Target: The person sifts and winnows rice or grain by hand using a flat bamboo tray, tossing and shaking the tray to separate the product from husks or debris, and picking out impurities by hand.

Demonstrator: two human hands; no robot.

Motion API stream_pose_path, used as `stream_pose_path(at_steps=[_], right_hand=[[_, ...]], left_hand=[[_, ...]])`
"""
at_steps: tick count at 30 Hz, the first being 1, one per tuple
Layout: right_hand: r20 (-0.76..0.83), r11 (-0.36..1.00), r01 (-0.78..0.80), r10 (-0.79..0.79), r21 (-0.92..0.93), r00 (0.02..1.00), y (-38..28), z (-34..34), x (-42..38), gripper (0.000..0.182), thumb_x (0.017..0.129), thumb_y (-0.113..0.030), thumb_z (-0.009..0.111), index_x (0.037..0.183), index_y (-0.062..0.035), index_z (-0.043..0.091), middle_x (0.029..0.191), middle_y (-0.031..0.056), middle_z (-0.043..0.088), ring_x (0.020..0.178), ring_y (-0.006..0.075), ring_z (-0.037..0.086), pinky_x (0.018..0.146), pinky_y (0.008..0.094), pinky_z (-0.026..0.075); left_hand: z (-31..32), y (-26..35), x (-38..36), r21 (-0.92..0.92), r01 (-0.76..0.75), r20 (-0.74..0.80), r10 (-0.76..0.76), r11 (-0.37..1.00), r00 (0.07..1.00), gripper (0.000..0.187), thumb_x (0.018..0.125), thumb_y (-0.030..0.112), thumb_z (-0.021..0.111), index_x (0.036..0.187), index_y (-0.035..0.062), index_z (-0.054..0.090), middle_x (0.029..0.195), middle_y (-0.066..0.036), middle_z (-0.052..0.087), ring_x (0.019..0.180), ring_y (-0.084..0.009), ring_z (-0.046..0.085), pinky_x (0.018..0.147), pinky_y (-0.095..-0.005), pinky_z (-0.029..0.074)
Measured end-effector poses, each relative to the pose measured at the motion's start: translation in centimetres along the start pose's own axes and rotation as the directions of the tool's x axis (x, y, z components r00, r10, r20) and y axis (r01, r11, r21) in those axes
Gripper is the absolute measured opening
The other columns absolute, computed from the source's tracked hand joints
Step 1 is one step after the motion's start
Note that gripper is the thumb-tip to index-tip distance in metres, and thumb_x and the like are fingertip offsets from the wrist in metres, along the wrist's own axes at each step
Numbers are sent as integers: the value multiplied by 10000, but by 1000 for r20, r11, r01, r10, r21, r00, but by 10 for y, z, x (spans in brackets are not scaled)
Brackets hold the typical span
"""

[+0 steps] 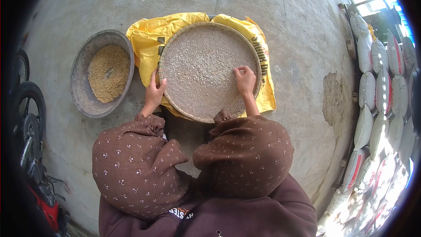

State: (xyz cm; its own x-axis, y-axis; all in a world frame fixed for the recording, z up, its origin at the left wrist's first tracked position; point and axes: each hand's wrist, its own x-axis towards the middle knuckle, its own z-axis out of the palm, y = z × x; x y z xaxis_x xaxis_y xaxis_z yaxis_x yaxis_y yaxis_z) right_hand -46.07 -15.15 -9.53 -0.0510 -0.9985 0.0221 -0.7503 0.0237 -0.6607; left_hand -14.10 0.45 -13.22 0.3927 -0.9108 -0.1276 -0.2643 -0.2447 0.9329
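Observation:
A round woven tray (206, 103) lies over a yellow sack (147, 33), with pale grains (208, 66) spread across its middle and upper part. My left hand (154, 93) grips the tray's left rim, thumb on the inside and fingers at the outer edge. Over the right part of the tray is my right hand (245, 81), its thumb and fingertips pinched together beside the grains. Whatever is between those fingertips is too small to make out.
Left of the tray, a grey basin (81, 98) holds yellowish grain (107, 72). A motorcycle (33, 127) stands at the far left. Filled white sacks (367, 90) are stacked along the right side. The concrete floor (302, 61) has a rough broken patch (335, 98).

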Motion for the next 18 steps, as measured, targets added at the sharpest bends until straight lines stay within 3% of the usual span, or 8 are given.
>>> stream_pose_path(at_steps=[5, 8, 10, 11, 13, 14, 16, 18], right_hand=[[-27, 998, 29, -30, -51, 999, 13, 12, 5, 240, 810, -249, 736, 897, -28, 703, 740, 174, 663, 698, 321, 639, 688, 413, 495], [-28, 998, 65, -66, -23, 997, 17, 10, 8, 250, 815, -241, 730, 889, -4, 701, 735, 145, 672, 642, 254, 631, 627, 357, 493], [234, 831, -275, 180, 484, 955, 16, 2, 10, 229, 813, -215, 730, 804, -7, 634, 596, 48, 571, 521, 143, 529, 478, 272, 406], [234, 831, -274, 179, 484, 956, 18, -6, 10, 229, 813, -215, 730, 804, -7, 634, 596, 48, 571, 521, 143, 529, 478, 272, 406], [658, 60, -656, -2, 752, 753, 20, -25, 7, 200, 842, -184, 636, 750, -54, 515, 555, -35, 391, 464, 63, 365, 401, 216, 263], [657, 61, -655, -1, 753, 754, 19, -29, 4, 200, 842, -184, 636, 750, -54, 515, 555, -35, 391, 464, 63, 365, 401, 216, 263], [656, -328, -688, -220, 647, 722, 16, -36, -4, 173, 846, -163, 520, 731, -87, 415, 572, -38, 290, 450, 64, 275, 378, 230, 202], [657, -390, -710, -285, 586, 698, 14, -36, -7, 119, 824, -154, 447, 744, -67, 440, 603, -27, 333, 449, 71, 283, 382, 225, 219]], left_hand=[[0, 1, 0, -18, -7, 4, 7, 1000, 1000, 652, 930, 355, 557, 1452, 38, 329, 1253, -177, 585, 1101, -225, 604, 941, -326, 453], [1, 1, 0, -27, -20, -4, 20, 999, 1000, 656, 930, 362, 557, 1452, 36, 329, 1256, -179, 585, 1094, -228, 607, 939, -325, 455], [1, 1, 0, 19, -43, -28, 43, 999, 999, 664, 928, 372, 558, 1452, 35, 329, 1248, -179, 590, 1088, -228, 609, 937, -322, 455], [1, 0, 0, 19, -43, -30, 44, 999, 999, 664, 928, 372, 558, 1452, 35, 329, 1248, -179, 590, 1088, -228, 609, 937, -322, 455], [1, -1, 1, 18, -44, -26, 45, 999, 999, 670, 925, 379, 560, 1454, 36, 331, 1236, -179, 598, 1069, -230, 617, 925, -320, 460], [1, -2, 1, 16, -45, -24, 45, 999, 999, 670, 925, 379, 560, 1454, 36, 331, 1236, -179, 598, 1069, -230, 617, 925, -320, 460], [1, -3, 1, 11, -24, -24, 24, 1000, 999, 673, 924, 383, 561, 1454, 37, 333, 1230, -177, 601, 1046, -227, 623, 910, -320, 466], [1, -4, 0, 10, -23, -21, 23, 1000, 1000, 673, 924, 382, 562, 1454, 37, 333, 1233, -174, 600, 1041, -220, 624, 906, -319, 467]])
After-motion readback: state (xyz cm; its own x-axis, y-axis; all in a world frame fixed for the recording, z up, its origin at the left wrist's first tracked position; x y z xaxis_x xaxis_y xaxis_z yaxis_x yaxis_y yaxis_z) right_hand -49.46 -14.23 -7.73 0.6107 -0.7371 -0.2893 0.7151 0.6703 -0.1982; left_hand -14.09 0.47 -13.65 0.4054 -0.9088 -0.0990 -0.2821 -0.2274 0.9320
